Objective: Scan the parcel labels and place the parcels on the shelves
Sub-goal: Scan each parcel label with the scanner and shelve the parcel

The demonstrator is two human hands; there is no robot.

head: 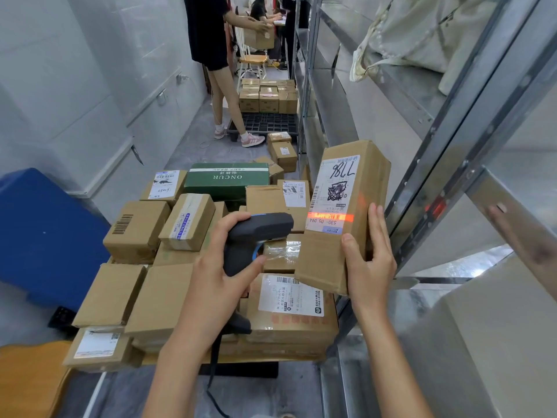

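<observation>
Head view: a person's right hand (372, 260) grips the near end of a long cardboard parcel (343, 215), thumb on the labelled face and fingers wrapped round its right edge, holding it up just left of the metal shelves (452, 164). The parcel stands nearly upright, its long axis running from the hand up and away, tilted slightly right; its white label (333, 191) faces left toward the scanner, with handwritten digits near the far end. The left hand (217, 273) clasps one black handheld scanner (256, 239), its head pointing right at the parcel, and a red scan line (330, 217) falls across the lower part of the label. The scanner sits just left of the parcel, apart from it. Below both hands lies a pile of well over a dozen brown cardboard boxes (156, 297) and one green box (227, 179) printed ONCUR. One blue bin (45, 236) stands at the left. Farther down the aisle a second person (211, 40) in dark clothes holds one box (259, 36) beside another stack of cartons (268, 96), with one wooden chair (253, 60) beyond.
</observation>
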